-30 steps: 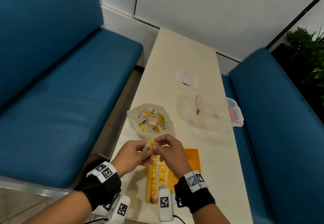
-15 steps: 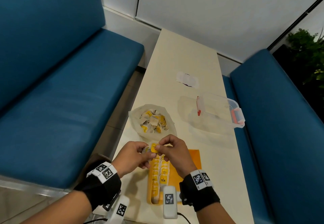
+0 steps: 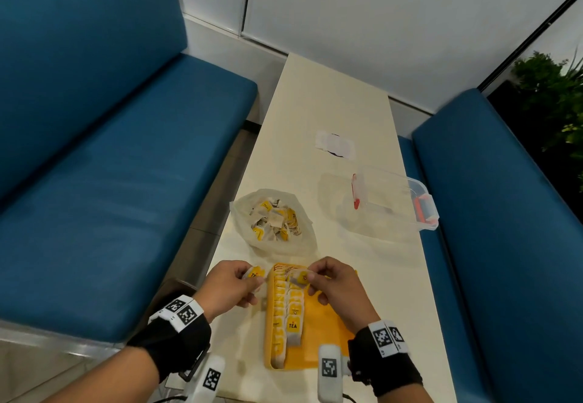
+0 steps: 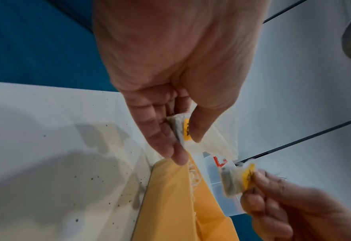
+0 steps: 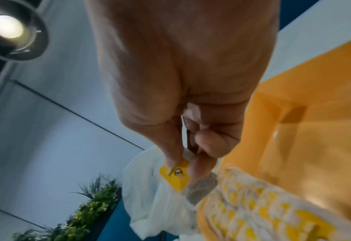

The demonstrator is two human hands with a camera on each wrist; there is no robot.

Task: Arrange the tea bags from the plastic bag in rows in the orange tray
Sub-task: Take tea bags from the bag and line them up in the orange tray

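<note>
An orange tray (image 3: 321, 336) lies at the near table edge, with two rows of yellow-tagged tea bags (image 3: 288, 311) along its left side. My left hand (image 3: 232, 286) pinches a tea bag (image 3: 254, 274) just left of the tray's far corner; the left wrist view shows this bag (image 4: 183, 132) between thumb and fingers. My right hand (image 3: 334, 282) pinches another tea bag (image 3: 301, 277) by its yellow tag (image 5: 175, 175) above the tray's far end. Beyond the tray sits the open plastic bag (image 3: 273, 221) with several loose tea bags.
A clear plastic box (image 3: 394, 200) with red clasps lies on its side at the right of the cream table (image 3: 331, 99). A white paper (image 3: 336, 145) lies farther back. Blue benches (image 3: 94, 181) flank the table on both sides.
My hands were together over the tray's far end, working one cluster of tea bags. They have pulled apart, left hand going left and right hand right, each now with its own bag.
</note>
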